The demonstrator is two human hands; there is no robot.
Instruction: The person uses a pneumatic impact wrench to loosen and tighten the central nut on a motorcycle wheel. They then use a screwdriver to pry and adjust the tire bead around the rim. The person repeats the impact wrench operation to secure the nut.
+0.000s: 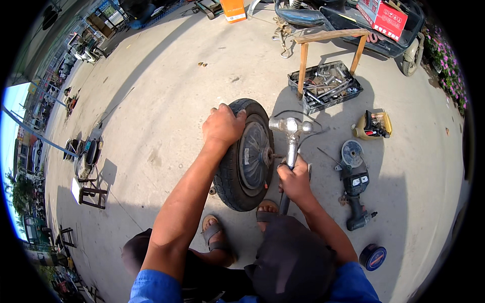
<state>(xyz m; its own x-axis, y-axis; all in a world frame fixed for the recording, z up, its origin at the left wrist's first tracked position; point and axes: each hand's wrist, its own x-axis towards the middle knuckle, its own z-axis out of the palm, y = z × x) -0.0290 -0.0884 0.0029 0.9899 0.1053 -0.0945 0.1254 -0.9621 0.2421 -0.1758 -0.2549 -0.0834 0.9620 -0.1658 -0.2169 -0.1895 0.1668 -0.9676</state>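
Observation:
A scooter-type wheel (253,159) with a black tyre and a dusty grey hub stands upright on the ground in front of me. My left hand (223,126) grips the top of its tyre, fingers bent over the tread. In my right hand (296,180) is a metal ball-peen hammer (291,132), held by its handle with the head up, just right of the hub's axle. A dark cable loops on the ground behind the hammer head. The hand hides part of the handle.
Ahead to the right, a black crate (327,91) with a wooden handle holds sockets and wrenches. Beyond my right hand are a cut-open yellow container (374,125), a metal disc (352,153), a cordless power tool (356,194) and a round blue tin (373,257). A small stool (92,194) stands left.

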